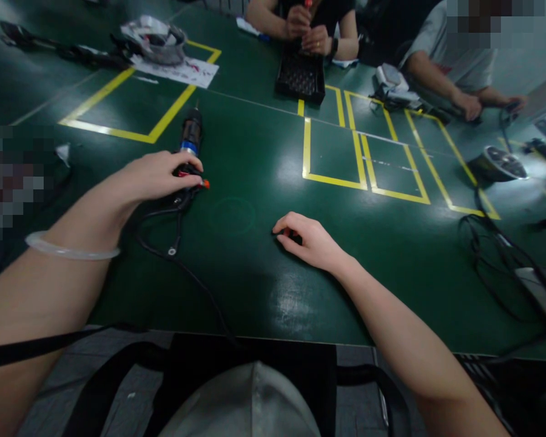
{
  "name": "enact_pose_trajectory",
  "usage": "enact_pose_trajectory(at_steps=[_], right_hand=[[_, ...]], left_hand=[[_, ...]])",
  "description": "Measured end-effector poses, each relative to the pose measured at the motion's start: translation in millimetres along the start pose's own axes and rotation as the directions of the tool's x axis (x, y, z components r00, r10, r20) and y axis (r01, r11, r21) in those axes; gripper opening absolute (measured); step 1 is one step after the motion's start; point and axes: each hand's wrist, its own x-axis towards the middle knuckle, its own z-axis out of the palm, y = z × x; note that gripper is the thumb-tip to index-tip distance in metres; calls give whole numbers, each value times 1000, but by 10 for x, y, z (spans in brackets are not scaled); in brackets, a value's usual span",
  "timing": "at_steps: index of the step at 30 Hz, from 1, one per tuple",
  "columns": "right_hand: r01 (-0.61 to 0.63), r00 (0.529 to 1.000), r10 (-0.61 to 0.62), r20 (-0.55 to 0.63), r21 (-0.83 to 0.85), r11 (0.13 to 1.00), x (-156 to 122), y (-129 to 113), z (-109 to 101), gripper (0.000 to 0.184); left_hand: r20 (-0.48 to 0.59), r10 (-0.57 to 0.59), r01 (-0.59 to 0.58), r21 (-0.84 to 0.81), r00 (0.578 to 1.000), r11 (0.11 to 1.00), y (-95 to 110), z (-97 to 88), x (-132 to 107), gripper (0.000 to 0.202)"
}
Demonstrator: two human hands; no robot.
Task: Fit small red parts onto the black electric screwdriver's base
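Note:
An electric screwdriver [192, 130] with a blue ring lies on the green table [250, 158], its bit pointing away from me. My left hand [157, 173] grips its rear part, where a red-orange piece shows beside the fingertips. A black cord [195, 276] runs from the tool toward the table's near edge. Farther right, my right hand [310, 240] rests low over the tabletop with curled fingers. Something small, dark and reddish shows between thumb and fingers, too hidden to name.
Across the table a person's hands [307, 36] work above a black tray [300, 79]. Another person's hand [468, 106] is farther right. A metal bowl [164, 48] stands on paper at the back left. Black cables [495, 243] and a round metal part [500, 164] lie right.

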Motion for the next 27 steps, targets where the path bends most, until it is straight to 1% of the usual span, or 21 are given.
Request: enact_pose_trajectory(at_steps=[4, 9, 12, 14, 16, 18, 21, 27], right_hand=[[-16, 999, 15, -33, -17, 1000, 8, 6, -2, 10], [-67, 996, 63, -69, -56, 996, 8, 9, 3, 14], [-85, 994, 77, -73, -108, 990, 11, 0, 20, 19], [-89, 994, 79, -70, -158, 983, 14, -4, 36, 20], [-82, 996, 71, -57, -207, 975, 18, -6, 50, 17], [-69, 997, 61, -40, -234, 970, 19, -8, 54, 12], [-64, 998, 61, -21, -226, 972, 17, -12, 34, 11], [-83, 996, 78, -39, -153, 985, 12, 11, -32, 11]], left_hand=[[34, -34, 34, -7, 999, 999, 539, 76, -21, 58], [49, 5, -5, -1, 999, 1000, 1176, 159, -163, 56], [33, 16, -17, 24, 999, 1000, 1465, 200, -280, 50], [17, 33, -34, 40, 999, 999, 1599, 224, -348, 48], [6, 62, -62, 53, 998, 997, 1677, 241, -397, 50], [-8, 97, -96, 64, 995, 993, 1703, 254, -425, 51], [-26, 148, -146, 70, 989, 987, 1674, 263, -428, 48], [-36, 219, -214, 112, 975, 970, 1561, 256, -382, 49]])
